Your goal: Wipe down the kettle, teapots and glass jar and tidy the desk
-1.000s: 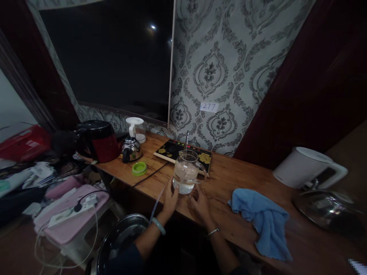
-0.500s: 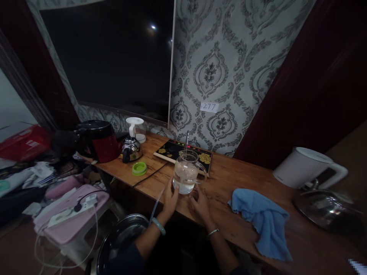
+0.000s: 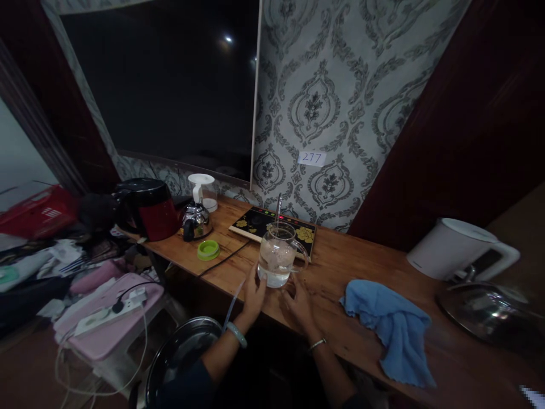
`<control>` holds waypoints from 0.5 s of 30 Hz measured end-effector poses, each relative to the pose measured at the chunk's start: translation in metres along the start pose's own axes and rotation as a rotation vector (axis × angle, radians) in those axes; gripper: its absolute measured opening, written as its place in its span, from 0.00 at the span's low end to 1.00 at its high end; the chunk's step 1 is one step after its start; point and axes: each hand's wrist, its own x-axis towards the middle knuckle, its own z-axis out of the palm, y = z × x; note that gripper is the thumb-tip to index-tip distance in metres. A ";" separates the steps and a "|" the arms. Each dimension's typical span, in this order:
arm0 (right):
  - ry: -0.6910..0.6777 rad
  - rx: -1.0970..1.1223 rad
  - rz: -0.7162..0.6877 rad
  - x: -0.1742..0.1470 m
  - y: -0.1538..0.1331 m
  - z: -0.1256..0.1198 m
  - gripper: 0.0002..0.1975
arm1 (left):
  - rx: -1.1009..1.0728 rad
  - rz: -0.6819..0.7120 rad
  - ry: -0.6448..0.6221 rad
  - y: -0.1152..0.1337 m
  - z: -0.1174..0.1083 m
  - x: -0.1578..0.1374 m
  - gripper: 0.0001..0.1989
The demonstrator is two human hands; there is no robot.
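Observation:
A clear glass pot (image 3: 276,264) with a looped side handle holds water. It stands upright near the table's front edge, before a black cooktop (image 3: 251,221) with gold flowers. My left hand (image 3: 254,292) curves around the pot's lower left side, thumb toward the front. My right hand (image 3: 300,304) is by the lower right of the base, beneath the handle, with thumb and fingers apart; whether it touches the glass I cannot tell. Behind the pot rises a thin metal spout (image 3: 279,207). A clear tube (image 3: 232,307) hangs over the edge beside my left forearm.
Left on the wooden table (image 3: 327,278) are a green lid (image 3: 208,250), small metal kettle (image 3: 196,221), white-topped jug (image 3: 202,180) and red-black kettle (image 3: 155,210). Rightward lie a blue cloth (image 3: 387,324), white kettle (image 3: 451,247) and metal lid (image 3: 489,312). Below: a metal basin (image 3: 155,363), pink stool (image 3: 100,349).
Both hands keep nearly the same place around the pot, which has not moved on the table. The whole view has shifted very slightly.

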 end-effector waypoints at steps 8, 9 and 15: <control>0.004 -0.022 -0.002 0.000 0.001 0.000 0.29 | -0.010 0.003 0.007 0.000 0.000 0.000 0.28; 0.007 -0.024 -0.004 0.000 0.002 0.000 0.30 | -0.012 0.005 0.008 0.000 0.000 0.000 0.28; 0.006 -0.030 -0.018 -0.001 0.002 0.002 0.30 | -0.022 0.005 0.000 0.002 -0.001 0.000 0.28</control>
